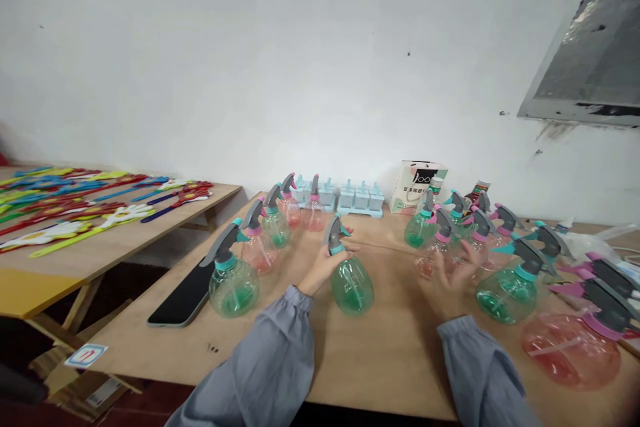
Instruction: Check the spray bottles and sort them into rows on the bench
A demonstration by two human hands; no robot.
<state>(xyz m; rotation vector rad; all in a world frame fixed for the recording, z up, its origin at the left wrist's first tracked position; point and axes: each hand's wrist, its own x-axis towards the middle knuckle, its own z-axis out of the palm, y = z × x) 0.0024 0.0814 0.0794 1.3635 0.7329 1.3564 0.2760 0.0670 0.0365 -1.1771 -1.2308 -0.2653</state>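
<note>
My left hand is closed around the neck of a green spray bottle with a grey trigger head, standing near the middle of the wooden table. My right hand hovers over the table right of it, smeared by motion, fingers apart, nearest a pink spray bottle and a green one. Both arms wear grey sleeves.
A row of green and pink spray bottles runs along the left; several more crowd the right, with a large pink one at the front. A black phone, blue ice moulds, a white box. Coloured plastic pieces cover a second table.
</note>
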